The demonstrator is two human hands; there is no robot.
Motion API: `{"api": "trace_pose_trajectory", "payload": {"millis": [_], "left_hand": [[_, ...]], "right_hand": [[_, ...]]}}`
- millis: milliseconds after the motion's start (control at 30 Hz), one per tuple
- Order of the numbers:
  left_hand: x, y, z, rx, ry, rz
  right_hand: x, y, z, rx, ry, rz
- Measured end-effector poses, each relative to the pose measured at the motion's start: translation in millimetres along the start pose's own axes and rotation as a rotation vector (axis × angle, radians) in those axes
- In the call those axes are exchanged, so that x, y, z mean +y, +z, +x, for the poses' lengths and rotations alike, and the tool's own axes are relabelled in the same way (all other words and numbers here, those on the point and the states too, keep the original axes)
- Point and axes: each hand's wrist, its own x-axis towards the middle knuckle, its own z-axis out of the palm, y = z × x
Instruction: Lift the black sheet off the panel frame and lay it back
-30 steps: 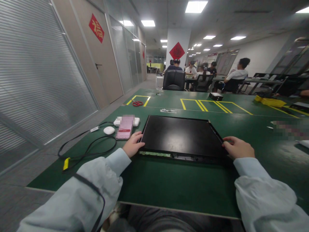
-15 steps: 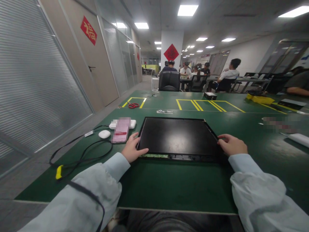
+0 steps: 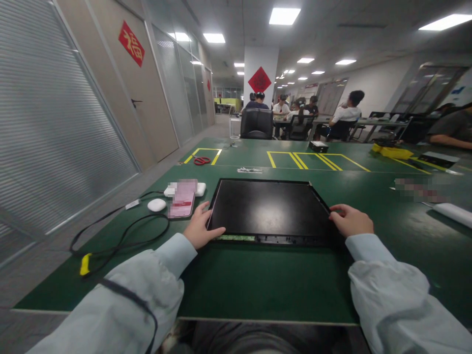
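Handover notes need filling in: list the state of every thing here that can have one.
Black panel: face up, dark.
Phone: face up, screen lit.
Scissors: too small to tell whether open.
Black cord: loosely looped.
Door: shut.
Ceiling lights: on.
Blinds: lowered.
Left hand: thumb and fingers spread.
Right hand: fingers bent, at panel's edge.

Screen panel [image 3: 271, 206] on the table [image 3: 269, 285], phone [image 3: 183, 199] to its left, scissors [image 3: 201, 161] behind the phone
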Motion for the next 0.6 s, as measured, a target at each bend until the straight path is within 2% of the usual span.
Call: {"api": "trace_pose_trajectory", "payload": {"millis": [167,333,600], "left_hand": [[4.4,-4.2,-0.6,-0.012,0.006,-0.012],[11.7,-9.1,-1.6,-0.067,-0.057,-0.016],[12.4,-8.0,-3.0,-0.064,-0.073,-0.021]], "right_hand": [[-0.1,-2.4,0.7,-0.012,0.019,0.032],[5.0,-0.6,4.2,-0.03,0.027,0.095],[14.7,7.4,8.3,-0.009,0.021,0.113]]}}
